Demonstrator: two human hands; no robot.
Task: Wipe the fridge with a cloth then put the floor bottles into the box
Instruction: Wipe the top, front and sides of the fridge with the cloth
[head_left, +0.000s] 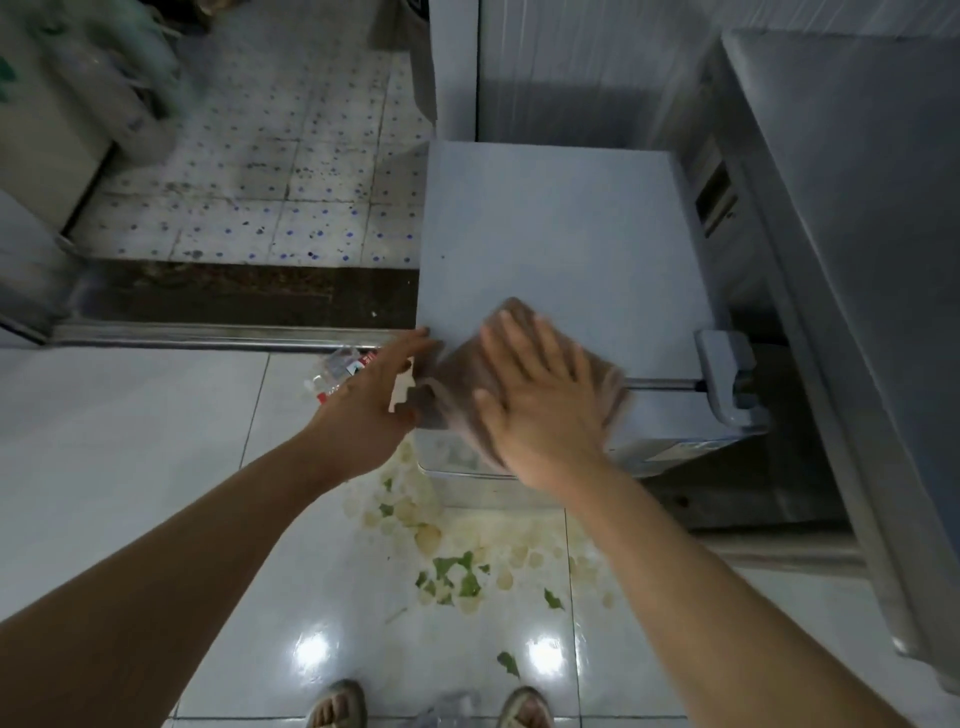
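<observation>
Head view, looking down. My right hand (540, 400) lies flat, fingers straight and spread, pressing a brown cloth (462, 379) onto the near left corner of the fridge (556, 234) top; the cloth is blurred and hangs partly over the front edge. My left hand (374, 400) is at the fridge's left front corner, fingers extended, fingertips touching the corner edge just beside the cloth; whether it grips anything I cannot tell. The fridge is a low grey chest with a handle (727, 379) at its right front. A crushed bottle (337, 371) with a red label lies on the floor (130, 441) just left of the fridge, partly hidden behind my left hand. Leaf scraps (457, 571) and pale stains spread over the tiles below the fridge front. My sandalled feet (337, 704) stand at the bottom edge.
</observation>
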